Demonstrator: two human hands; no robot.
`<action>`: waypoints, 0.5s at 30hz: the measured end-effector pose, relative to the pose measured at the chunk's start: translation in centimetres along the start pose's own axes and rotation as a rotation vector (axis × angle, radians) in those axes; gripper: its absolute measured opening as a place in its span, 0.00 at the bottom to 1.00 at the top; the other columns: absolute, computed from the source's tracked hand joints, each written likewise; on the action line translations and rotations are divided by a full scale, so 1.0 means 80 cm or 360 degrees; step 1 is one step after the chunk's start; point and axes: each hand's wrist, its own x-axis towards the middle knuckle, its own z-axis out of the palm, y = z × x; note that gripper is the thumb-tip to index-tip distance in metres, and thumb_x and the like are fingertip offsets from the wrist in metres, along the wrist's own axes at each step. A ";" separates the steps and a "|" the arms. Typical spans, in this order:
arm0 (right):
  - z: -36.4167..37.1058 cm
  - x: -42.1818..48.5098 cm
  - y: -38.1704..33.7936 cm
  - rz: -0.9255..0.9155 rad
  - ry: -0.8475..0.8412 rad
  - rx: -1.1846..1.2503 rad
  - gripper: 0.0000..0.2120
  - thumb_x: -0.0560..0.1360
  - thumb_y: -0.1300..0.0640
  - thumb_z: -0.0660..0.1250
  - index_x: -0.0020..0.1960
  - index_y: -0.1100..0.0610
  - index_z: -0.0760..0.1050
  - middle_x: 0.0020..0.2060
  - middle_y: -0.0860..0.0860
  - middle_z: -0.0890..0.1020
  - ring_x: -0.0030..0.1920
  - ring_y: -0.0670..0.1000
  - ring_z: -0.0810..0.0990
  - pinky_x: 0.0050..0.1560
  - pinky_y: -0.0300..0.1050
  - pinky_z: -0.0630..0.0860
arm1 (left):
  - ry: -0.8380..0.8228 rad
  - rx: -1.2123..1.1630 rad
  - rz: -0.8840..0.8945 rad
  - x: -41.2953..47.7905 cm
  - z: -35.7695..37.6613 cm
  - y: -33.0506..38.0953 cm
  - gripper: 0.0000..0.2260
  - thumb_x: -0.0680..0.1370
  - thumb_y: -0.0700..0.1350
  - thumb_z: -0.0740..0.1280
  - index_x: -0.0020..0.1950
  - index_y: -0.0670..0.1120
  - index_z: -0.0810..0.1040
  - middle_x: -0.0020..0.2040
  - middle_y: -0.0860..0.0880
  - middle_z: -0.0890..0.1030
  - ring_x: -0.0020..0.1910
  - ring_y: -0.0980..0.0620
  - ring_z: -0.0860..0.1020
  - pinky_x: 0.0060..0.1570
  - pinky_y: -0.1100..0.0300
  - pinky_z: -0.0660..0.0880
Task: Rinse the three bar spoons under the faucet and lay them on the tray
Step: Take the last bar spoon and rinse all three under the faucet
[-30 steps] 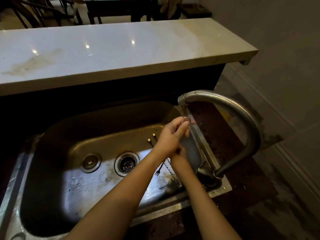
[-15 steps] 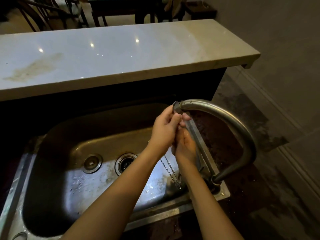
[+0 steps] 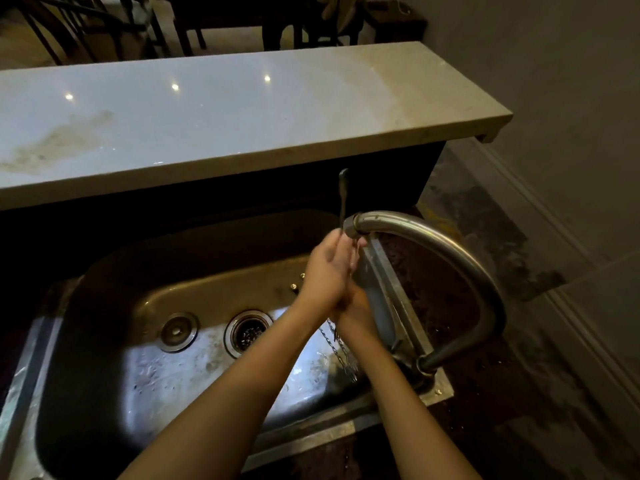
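A bar spoon (image 3: 343, 195) stands nearly upright just right of centre frame, its small bowl end poking above the spout of the faucet (image 3: 429, 237) and its long stem running down into the hands. It looks held this way so the water from the spout runs along the stem while the fingers rub it. The left hand (image 3: 327, 268) is curled around the stem just below the spout. The right hand (image 3: 356, 306) sits directly under it, touching it, closed as if on the lower part, though its grip is hidden. Twisted stems of other spoons (image 3: 341, 351) show below the wrists, lying in the sink (image 3: 121, 341). Two small knobbed ends (image 3: 298, 282) peek out left of the hands. No tray is visible.
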 end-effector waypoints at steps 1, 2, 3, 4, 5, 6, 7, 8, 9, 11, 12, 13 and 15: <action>0.000 0.001 0.000 0.0022 -0.0093 -0.0064 0.11 0.81 0.60 0.54 0.47 0.59 0.75 0.28 0.48 0.77 0.27 0.42 0.76 0.25 0.29 0.69 | 0.0031 0.0022 0.0001 0.000 -0.005 -0.006 0.13 0.81 0.41 0.52 0.49 0.34 0.73 0.29 0.49 0.66 0.25 0.59 0.65 0.29 0.66 0.63; 0.000 0.001 0.002 0.0047 -0.0167 -0.0148 0.13 0.81 0.58 0.53 0.43 0.55 0.73 0.25 0.47 0.74 0.24 0.42 0.72 0.22 0.29 0.66 | 0.0056 0.0050 0.0014 0.001 -0.012 -0.011 0.13 0.81 0.42 0.52 0.50 0.36 0.74 0.29 0.49 0.65 0.26 0.58 0.65 0.30 0.64 0.63; -0.001 0.001 0.005 0.0041 -0.0220 -0.0280 0.14 0.81 0.56 0.53 0.41 0.54 0.72 0.25 0.47 0.71 0.23 0.41 0.69 0.22 0.30 0.65 | 0.0067 0.0082 0.0037 0.002 -0.017 -0.013 0.13 0.81 0.42 0.52 0.49 0.38 0.74 0.28 0.50 0.65 0.26 0.58 0.64 0.30 0.64 0.62; -0.002 0.001 0.011 0.0023 -0.0244 -0.0341 0.14 0.81 0.55 0.53 0.40 0.55 0.71 0.25 0.46 0.71 0.24 0.42 0.68 0.24 0.33 0.65 | 0.0063 0.0105 0.0061 0.003 -0.022 -0.015 0.13 0.81 0.43 0.52 0.49 0.41 0.75 0.28 0.52 0.65 0.26 0.59 0.64 0.30 0.65 0.62; -0.003 0.002 0.018 0.0032 -0.0251 -0.0351 0.14 0.81 0.56 0.53 0.39 0.54 0.72 0.24 0.46 0.72 0.25 0.42 0.68 0.27 0.36 0.66 | 0.0056 0.0105 0.0082 0.004 -0.025 -0.018 0.13 0.81 0.44 0.52 0.47 0.44 0.76 0.28 0.53 0.65 0.26 0.61 0.64 0.29 0.67 0.63; -0.003 0.001 0.026 0.0053 -0.0260 -0.0377 0.16 0.81 0.56 0.54 0.37 0.51 0.73 0.23 0.46 0.74 0.26 0.43 0.70 0.30 0.37 0.67 | 0.0055 0.0093 0.0089 0.006 -0.029 -0.020 0.13 0.81 0.45 0.53 0.45 0.49 0.76 0.28 0.54 0.66 0.25 0.61 0.65 0.29 0.68 0.63; -0.002 -0.001 0.037 0.0071 -0.0284 -0.0460 0.17 0.80 0.54 0.54 0.35 0.48 0.74 0.23 0.44 0.76 0.27 0.42 0.73 0.33 0.37 0.69 | 0.0059 0.0081 0.0086 0.008 -0.033 -0.021 0.14 0.81 0.46 0.53 0.42 0.54 0.76 0.28 0.54 0.66 0.25 0.62 0.66 0.28 0.69 0.63; -0.001 -0.005 0.046 0.0107 -0.0327 -0.0584 0.17 0.79 0.51 0.55 0.34 0.44 0.74 0.24 0.43 0.78 0.29 0.40 0.75 0.37 0.38 0.72 | 0.0062 0.0072 0.0079 0.011 -0.037 -0.022 0.15 0.81 0.47 0.53 0.40 0.56 0.75 0.28 0.55 0.67 0.25 0.62 0.66 0.28 0.69 0.64; 0.001 -0.008 0.053 0.0136 -0.0383 -0.0697 0.16 0.78 0.48 0.55 0.35 0.42 0.75 0.26 0.42 0.80 0.32 0.39 0.78 0.42 0.39 0.74 | 0.0057 0.0069 0.0071 0.014 -0.041 -0.023 0.15 0.81 0.47 0.53 0.40 0.56 0.75 0.28 0.55 0.67 0.25 0.61 0.66 0.28 0.68 0.63; 0.002 -0.005 0.058 0.0148 -0.0516 -0.0905 0.12 0.77 0.47 0.58 0.42 0.46 0.78 0.38 0.44 0.84 0.43 0.44 0.81 0.51 0.43 0.75 | 0.0030 0.0100 0.0049 0.014 -0.048 -0.029 0.14 0.81 0.46 0.53 0.42 0.51 0.76 0.27 0.54 0.66 0.25 0.61 0.65 0.28 0.68 0.63; 0.000 0.001 0.057 0.0145 -0.0612 -0.1039 0.10 0.77 0.47 0.60 0.47 0.49 0.79 0.46 0.48 0.84 0.47 0.47 0.80 0.52 0.43 0.73 | 0.0025 0.0114 0.0032 0.011 -0.050 -0.033 0.14 0.81 0.46 0.53 0.42 0.49 0.76 0.27 0.53 0.65 0.24 0.61 0.64 0.28 0.68 0.62; -0.002 0.010 0.056 0.0176 -0.0725 -0.1178 0.11 0.75 0.48 0.64 0.53 0.52 0.79 0.54 0.50 0.83 0.51 0.48 0.78 0.51 0.41 0.72 | 0.0030 0.0117 0.0012 0.008 -0.053 -0.037 0.15 0.81 0.46 0.52 0.42 0.48 0.76 0.27 0.53 0.65 0.24 0.61 0.64 0.27 0.68 0.62; -0.007 0.029 0.060 0.0287 -0.0928 -0.1547 0.19 0.70 0.52 0.71 0.61 0.53 0.75 0.63 0.51 0.77 0.58 0.50 0.76 0.54 0.40 0.71 | 0.0067 0.0113 -0.0020 0.000 -0.062 -0.046 0.15 0.81 0.48 0.53 0.43 0.47 0.77 0.27 0.52 0.64 0.24 0.60 0.63 0.27 0.68 0.61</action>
